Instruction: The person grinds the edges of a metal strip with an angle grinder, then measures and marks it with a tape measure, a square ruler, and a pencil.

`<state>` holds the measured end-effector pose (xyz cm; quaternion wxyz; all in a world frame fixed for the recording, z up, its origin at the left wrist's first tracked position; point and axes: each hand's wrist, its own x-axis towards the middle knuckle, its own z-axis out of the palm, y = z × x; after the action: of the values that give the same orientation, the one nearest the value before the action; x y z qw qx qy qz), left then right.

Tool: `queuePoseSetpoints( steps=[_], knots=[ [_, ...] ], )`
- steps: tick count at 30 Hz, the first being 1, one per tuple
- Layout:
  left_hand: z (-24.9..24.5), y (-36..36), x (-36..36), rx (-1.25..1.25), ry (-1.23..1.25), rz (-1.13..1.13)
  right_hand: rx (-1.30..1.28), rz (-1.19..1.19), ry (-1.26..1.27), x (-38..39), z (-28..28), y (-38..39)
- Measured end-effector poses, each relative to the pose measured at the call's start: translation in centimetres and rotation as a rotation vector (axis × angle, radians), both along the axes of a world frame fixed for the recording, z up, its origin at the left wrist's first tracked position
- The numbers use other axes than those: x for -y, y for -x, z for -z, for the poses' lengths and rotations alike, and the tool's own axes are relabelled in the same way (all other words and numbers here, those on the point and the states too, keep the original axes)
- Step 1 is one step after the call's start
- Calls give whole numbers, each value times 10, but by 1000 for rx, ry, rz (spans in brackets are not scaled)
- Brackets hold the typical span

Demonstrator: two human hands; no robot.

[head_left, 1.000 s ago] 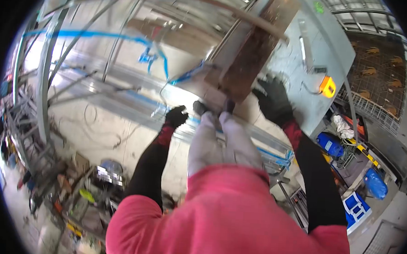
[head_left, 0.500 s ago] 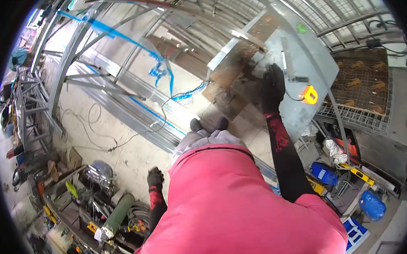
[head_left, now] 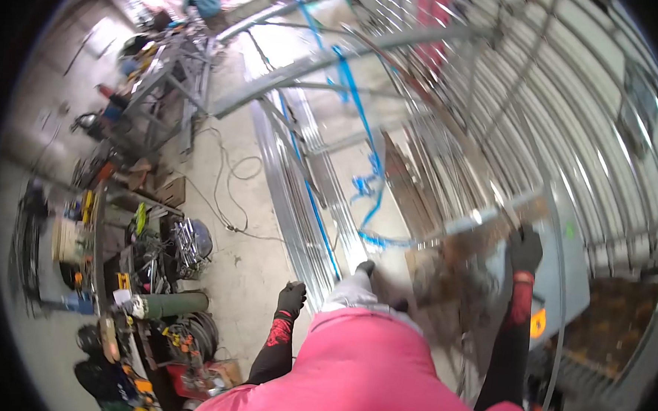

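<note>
Right hand [head_left: 525, 251], gloved, meets a metal bar [head_left: 481, 167] (whether gripping, I can't tell); left hand [head_left: 291, 299] curls loosely, empty.

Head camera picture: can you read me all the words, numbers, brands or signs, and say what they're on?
No text can be read.
Green mark on the metal tabletop: too blurred.
Orange tape measure: too blurred.
Green gas cylinder: nothing readable.
</note>
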<state>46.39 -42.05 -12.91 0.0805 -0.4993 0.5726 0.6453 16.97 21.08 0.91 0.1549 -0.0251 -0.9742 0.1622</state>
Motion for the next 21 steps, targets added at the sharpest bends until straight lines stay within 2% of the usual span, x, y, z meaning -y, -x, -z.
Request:
queuePoseSetpoints(
  steps=[3, 5, 6, 7, 8, 9, 10, 11, 12, 14, 15, 16, 17, 18, 19, 20, 21],
  knots=[
    [-1, 72, -3, -110, 103, 84, 56, -58, -35, -2, -25, 1],
    [-28, 133, -15, -261, 160, 179, -124, -143, -9, 1, -45, -7],
    [-44, 162, -24, -308, 184, 256, -53, -161, 186, 16, -71, -16],
    [-26, 194, -30, -502, 204, 404, 26, -175, 377, 40, -106, -30],
    [-7, 228, -38, -696, 227, 554, 168, -264, 708, 64, -135, -40],
    [-38, 259, -64, -621, -114, 459, 183, -256, 677, 87, -147, -48],
    [-101, 288, -98, -531, -448, 359, 161, -292, 763, 117, -156, -53],
    [-161, 305, -130, -497, -647, 247, 56, -313, 668, 158, -168, -55],
    [-199, 326, -157, -456, -843, 133, 164, -232, 596, 194, -189, -60],
    [-147, 398, -186, -1404, 155, 1063, 96, -331, 504, 225, -164, -57],
    [-161, 417, -191, -1408, 154, 1065, 53, -361, 465, 244, -155, -54],
    [-185, 430, -195, -1163, -610, 773, 12, -389, 428, 261, -151, -53],
    [-194, 441, -195, -796, -1286, 408, 11, -383, 428, 269, -152, -49],
    [-191, 448, -191, -794, -1290, 410, 80, -343, 592, 275, -155, -41],
    [-177, 460, -187, -791, -1513, 341, 146, -296, 759, 280, -158, -34],
    [-173, 469, -184, -772, -1732, 270, 138, -283, 765, 287, -165, -30],
    [-168, 475, -180, -783, -1704, 261, 180, -310, 816, 293, -176, -30]
  ],
)
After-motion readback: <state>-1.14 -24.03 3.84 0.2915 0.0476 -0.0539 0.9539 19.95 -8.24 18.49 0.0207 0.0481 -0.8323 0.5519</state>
